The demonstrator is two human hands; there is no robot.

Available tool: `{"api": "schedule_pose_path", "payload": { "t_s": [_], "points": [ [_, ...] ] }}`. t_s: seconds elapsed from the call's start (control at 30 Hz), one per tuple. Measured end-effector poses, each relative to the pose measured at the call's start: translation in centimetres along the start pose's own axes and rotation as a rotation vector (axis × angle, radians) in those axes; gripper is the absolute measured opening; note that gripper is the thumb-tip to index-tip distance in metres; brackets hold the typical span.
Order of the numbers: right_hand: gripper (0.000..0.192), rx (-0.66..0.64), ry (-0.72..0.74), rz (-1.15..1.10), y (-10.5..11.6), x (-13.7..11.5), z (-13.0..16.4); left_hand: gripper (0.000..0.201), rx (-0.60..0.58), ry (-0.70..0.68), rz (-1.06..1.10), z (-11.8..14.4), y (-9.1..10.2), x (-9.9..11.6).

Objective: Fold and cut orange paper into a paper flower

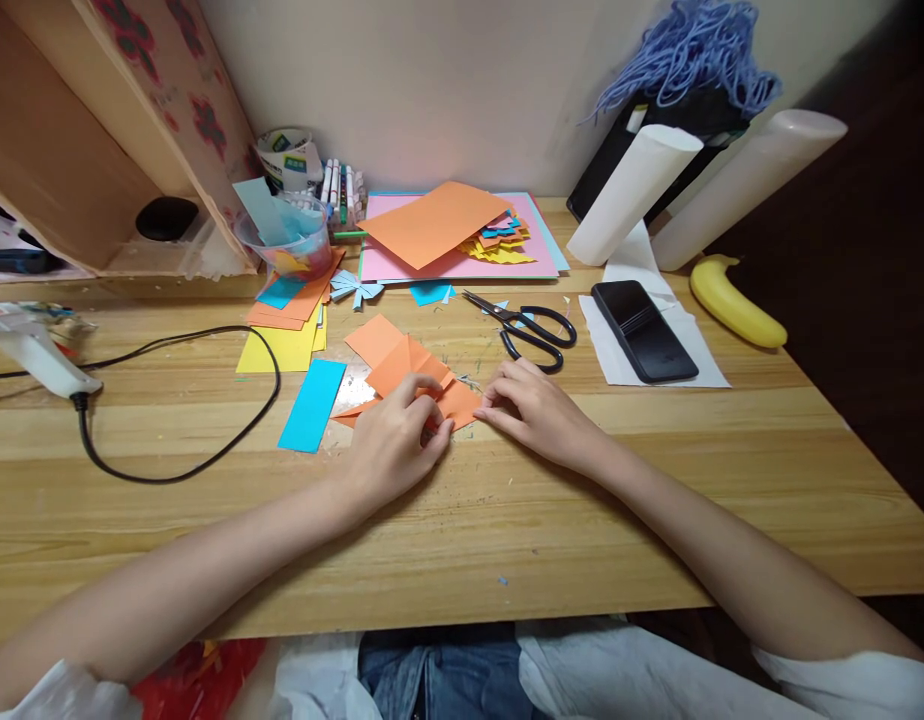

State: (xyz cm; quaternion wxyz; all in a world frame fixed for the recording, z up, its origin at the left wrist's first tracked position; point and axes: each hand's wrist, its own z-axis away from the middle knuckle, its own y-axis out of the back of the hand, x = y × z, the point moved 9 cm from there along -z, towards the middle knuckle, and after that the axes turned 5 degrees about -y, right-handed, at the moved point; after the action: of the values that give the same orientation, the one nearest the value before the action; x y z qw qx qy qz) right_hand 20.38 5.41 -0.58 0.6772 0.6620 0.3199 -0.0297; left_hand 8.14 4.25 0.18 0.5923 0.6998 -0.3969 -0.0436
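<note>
Several orange pieces of paper point(402, 365), some creased, overlap on the wooden table in front of me. My left hand point(402, 435) rests on them with curled fingers, its thumb and fingertips on the near edge of an orange piece. My right hand point(533, 410) pinches the right corner of that orange paper between thumb and fingers. Part of the paper is hidden under my left hand. A blue paper strip point(312, 405) lies left of my left hand. Just beyond my right hand are black-handled scissors point(533, 325), their blades pointing left.
A glue gun point(38, 350) with a looping black cable point(169, 480) lies left. At the back are coloured sheets point(432, 225), a plastic cup point(289, 240) and markers point(342, 190). Right are a phone point(643, 330), a banana point(736, 300) and a white paper roll point(634, 195).
</note>
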Motion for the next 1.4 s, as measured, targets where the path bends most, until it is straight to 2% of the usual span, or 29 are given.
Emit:
{"api": "schedule_pose_path", "payload": {
  "t_s": [0.6, 0.9, 1.07, 1.4],
  "points": [
    [0.017, -0.029, -0.140, -0.009, 0.3, 1.9, 0.2, 0.011, -0.057, -0.032, -0.065, -0.2, -0.1, 0.7],
    [0.014, -0.172, -0.060, -0.243, 0.6, 2.1, 0.2, 0.013, -0.061, -0.062, -0.072, -0.2, -0.2, 0.9],
    [0.011, -0.119, -0.055, -0.249, 0.7, 1.9, 0.2, 0.012, -0.080, -0.037, -0.069, -0.1, -0.5, 0.6],
    [0.011, -0.138, -0.030, -0.216, 0.2, 1.5, 0.1, 0.011, -0.042, 0.008, -0.089, -0.2, -0.4, 0.3]
  ]
}}
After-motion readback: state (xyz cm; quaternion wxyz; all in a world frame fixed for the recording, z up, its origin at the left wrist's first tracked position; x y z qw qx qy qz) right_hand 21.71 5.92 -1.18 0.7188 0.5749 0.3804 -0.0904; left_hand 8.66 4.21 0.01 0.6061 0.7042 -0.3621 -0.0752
